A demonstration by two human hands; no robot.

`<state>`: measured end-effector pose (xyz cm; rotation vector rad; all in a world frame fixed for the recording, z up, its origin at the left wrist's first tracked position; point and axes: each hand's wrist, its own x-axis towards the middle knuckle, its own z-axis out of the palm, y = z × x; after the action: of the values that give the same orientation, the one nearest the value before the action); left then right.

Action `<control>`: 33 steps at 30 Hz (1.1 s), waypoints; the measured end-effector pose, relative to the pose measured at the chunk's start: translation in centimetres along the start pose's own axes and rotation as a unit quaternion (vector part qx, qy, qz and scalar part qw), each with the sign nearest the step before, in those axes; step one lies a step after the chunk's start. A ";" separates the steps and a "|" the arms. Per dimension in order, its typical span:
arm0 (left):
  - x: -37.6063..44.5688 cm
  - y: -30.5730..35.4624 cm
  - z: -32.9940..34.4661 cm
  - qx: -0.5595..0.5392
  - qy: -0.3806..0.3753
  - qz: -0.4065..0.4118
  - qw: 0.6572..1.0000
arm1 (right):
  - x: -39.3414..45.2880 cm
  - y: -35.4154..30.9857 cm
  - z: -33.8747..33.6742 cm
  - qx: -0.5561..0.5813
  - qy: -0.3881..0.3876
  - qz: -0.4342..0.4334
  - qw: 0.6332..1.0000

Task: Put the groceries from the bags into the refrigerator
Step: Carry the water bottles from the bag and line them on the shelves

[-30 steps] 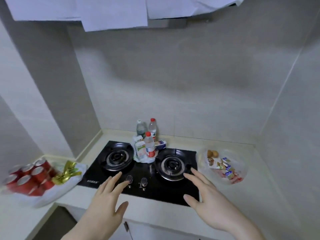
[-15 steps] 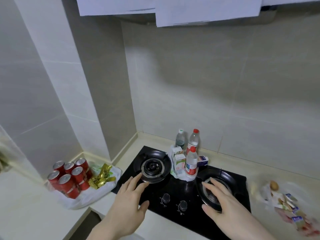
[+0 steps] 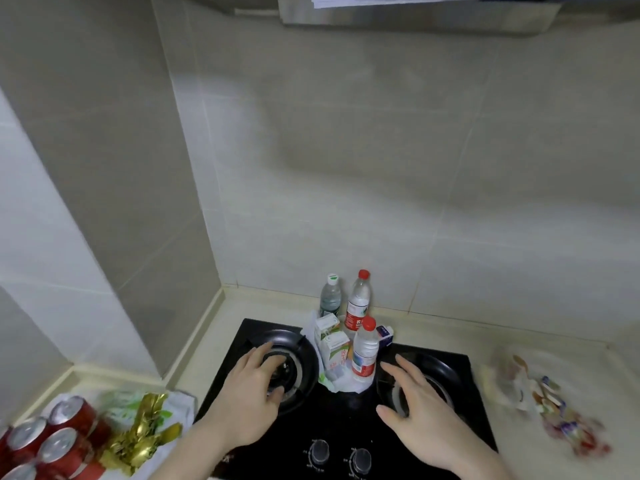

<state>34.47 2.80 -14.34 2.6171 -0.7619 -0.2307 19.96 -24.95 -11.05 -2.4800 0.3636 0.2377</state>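
A white plastic bag (image 3: 334,384) sits in the middle of the black gas stove (image 3: 332,420). In it stand two milk cartons (image 3: 334,348), a red-capped water bottle (image 3: 364,351) and a small blue carton (image 3: 384,336). Behind them stand another red-capped bottle (image 3: 358,301) and a white-capped bottle (image 3: 330,296). My left hand (image 3: 247,396) hovers over the left burner with fingers spread, holding nothing. My right hand (image 3: 420,400) reaches over the right burner, fingers straight, just right of the bag. No refrigerator is in view.
Several red cans (image 3: 52,441) and gold-wrapped items (image 3: 142,434) lie on a white bag at the lower left counter. A clear bag of small snack packets (image 3: 543,403) lies on the counter at right. Two stove knobs (image 3: 341,453) face me. Tiled walls enclose the corner.
Both hands have moved forward over the burners toward the bag of bottles and cartons. The camera has moved closer to the stove, so the stove and groceries appear larger.
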 end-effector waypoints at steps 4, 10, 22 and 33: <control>5.3 1.1 -0.1 0.006 -0.020 0.029 0.999 | 2.2 0.6 -0.9 0.002 0.016 0.017 1.000; 12.5 3.7 -0.4 -0.017 -0.044 0.034 0.998 | 6.5 1.7 -1.9 -0.005 0.024 0.022 0.999; 27.5 6.2 2.0 -0.050 -0.091 -0.015 0.994 | 14.7 0.7 -2.5 -0.041 0.016 0.035 0.998; 32.7 4.6 4.9 -0.038 -0.088 -0.050 0.994 | 18.3 1.1 0.3 -0.042 0.031 0.057 0.997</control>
<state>58.36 -20.14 -18.29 2.5893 -0.6649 -0.5160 36.87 -29.31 -16.47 -2.5557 0.5332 0.2277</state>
